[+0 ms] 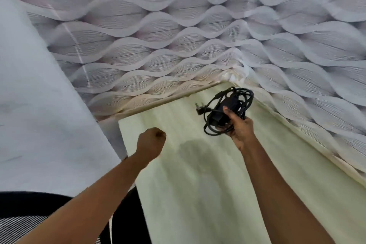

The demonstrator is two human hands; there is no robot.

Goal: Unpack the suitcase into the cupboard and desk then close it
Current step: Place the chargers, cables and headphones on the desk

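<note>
Mid-unpack: our right hand (pixel 240 128) grips the black coiled-cable power adapter (pixel 227 112) over the pale wooden table (pixel 198 184). Left hand (pixel 151 141) clenched, fingers empty. Suitcase out of view, closing pending.

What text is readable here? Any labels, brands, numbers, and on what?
None readable.
The black power adapter with its coiled cable, gripped by the right hand, shows no legible label; it is blurred.
The desk, the wave-pattern wall and the left hand carry no text.
</note>
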